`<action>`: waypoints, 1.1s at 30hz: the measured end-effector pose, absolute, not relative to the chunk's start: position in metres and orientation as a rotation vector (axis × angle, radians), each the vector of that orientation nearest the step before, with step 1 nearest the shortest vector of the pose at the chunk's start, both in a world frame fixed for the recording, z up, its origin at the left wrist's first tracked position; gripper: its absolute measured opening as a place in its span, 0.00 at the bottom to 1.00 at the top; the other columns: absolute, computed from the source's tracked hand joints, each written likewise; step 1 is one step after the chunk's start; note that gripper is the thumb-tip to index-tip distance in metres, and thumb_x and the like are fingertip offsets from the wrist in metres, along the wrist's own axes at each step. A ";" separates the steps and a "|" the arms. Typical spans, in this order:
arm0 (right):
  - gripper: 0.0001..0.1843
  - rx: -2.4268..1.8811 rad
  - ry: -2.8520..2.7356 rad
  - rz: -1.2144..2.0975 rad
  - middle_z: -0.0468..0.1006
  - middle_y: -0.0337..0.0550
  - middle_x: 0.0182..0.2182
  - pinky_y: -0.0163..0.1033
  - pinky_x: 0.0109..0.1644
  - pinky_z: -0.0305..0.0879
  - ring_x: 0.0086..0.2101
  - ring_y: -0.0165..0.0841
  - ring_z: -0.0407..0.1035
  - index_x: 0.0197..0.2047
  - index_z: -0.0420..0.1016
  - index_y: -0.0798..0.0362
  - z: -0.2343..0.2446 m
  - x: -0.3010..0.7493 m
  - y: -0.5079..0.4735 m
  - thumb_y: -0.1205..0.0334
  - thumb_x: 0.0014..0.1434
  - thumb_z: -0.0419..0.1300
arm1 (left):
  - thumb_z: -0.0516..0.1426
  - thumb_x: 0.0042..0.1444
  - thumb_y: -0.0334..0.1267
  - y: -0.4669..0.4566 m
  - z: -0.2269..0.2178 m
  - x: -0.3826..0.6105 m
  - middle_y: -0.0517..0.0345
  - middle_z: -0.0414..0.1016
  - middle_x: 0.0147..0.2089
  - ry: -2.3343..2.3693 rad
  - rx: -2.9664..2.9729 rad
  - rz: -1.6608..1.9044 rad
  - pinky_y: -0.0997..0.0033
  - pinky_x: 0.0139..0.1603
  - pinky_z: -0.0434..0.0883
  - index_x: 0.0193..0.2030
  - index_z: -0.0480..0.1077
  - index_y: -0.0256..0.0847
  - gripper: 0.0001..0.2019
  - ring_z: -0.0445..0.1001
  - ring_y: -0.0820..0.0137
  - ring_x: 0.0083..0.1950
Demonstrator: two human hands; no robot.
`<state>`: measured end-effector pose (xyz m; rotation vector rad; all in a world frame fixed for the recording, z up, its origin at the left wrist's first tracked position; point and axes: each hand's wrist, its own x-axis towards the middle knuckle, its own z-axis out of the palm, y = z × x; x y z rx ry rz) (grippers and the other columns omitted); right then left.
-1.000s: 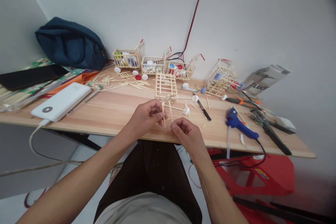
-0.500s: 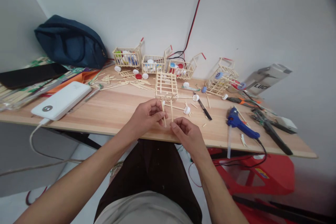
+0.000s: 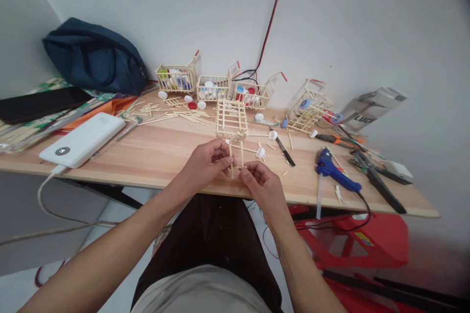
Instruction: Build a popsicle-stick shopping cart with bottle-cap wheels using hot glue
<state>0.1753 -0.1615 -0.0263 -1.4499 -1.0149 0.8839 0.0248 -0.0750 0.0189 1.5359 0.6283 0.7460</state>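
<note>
Near the table's front edge, my left hand [image 3: 215, 159] pinches an upright wooden stick [image 3: 231, 165] between thumb and fingers. Beside it, my right hand [image 3: 261, 181] is closed at the lower end of a second wooden stick [image 3: 242, 152], thumb against fingers. A short pale crosspiece seems to lie between the two sticks at the fingertips, but it is small and blurred. Just beyond the hands is a lattice basket [image 3: 231, 120] of thin sticks. The sticks' upper ends overlap its near side; I cannot tell whether they are joined. White cap wheels [image 3: 260, 152] on stick axles lie right of it.
Along the wall stand small stick carts [image 3: 176, 79] filled with bottle caps. Loose sticks [image 3: 191, 116] lie to the left, near a white power bank [image 3: 83, 139]. On the right are a knife [image 3: 284, 149], a blue glue gun [image 3: 336, 171], pliers [image 3: 338, 140] and a black-handled tool [image 3: 382, 183].
My right hand has risen slightly and its fingertips sit closer to the left hand's stick. The short crosspiece between the sticks shows more clearly. The view has shifted a little.
</note>
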 end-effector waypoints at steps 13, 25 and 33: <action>0.16 -1.432 -0.962 0.913 0.74 0.38 0.29 0.33 0.33 0.61 0.29 0.28 0.66 0.37 0.72 0.53 -0.027 0.175 -0.162 0.49 0.53 0.63 | 0.58 0.53 0.33 -0.075 0.018 0.027 0.63 0.70 0.27 0.609 1.527 0.746 0.74 0.33 0.69 0.30 0.62 0.37 0.07 0.72 0.76 0.27; 0.16 -1.486 -1.004 0.874 0.72 0.36 0.23 0.32 0.28 0.56 0.24 0.27 0.63 0.29 0.70 0.53 -0.024 0.174 -0.166 0.47 0.54 0.62 | 0.59 0.53 0.33 -0.074 0.020 0.028 0.63 0.71 0.27 0.609 1.520 0.764 0.75 0.32 0.69 0.30 0.61 0.37 0.08 0.72 0.76 0.26; 0.14 -1.438 -1.025 0.904 0.72 0.37 0.25 0.33 0.30 0.58 0.26 0.28 0.64 0.33 0.71 0.52 -0.026 0.175 -0.165 0.49 0.55 0.62 | 0.59 0.53 0.34 -0.074 0.021 0.027 0.63 0.70 0.26 0.604 1.541 0.738 0.74 0.31 0.69 0.30 0.61 0.38 0.09 0.72 0.76 0.26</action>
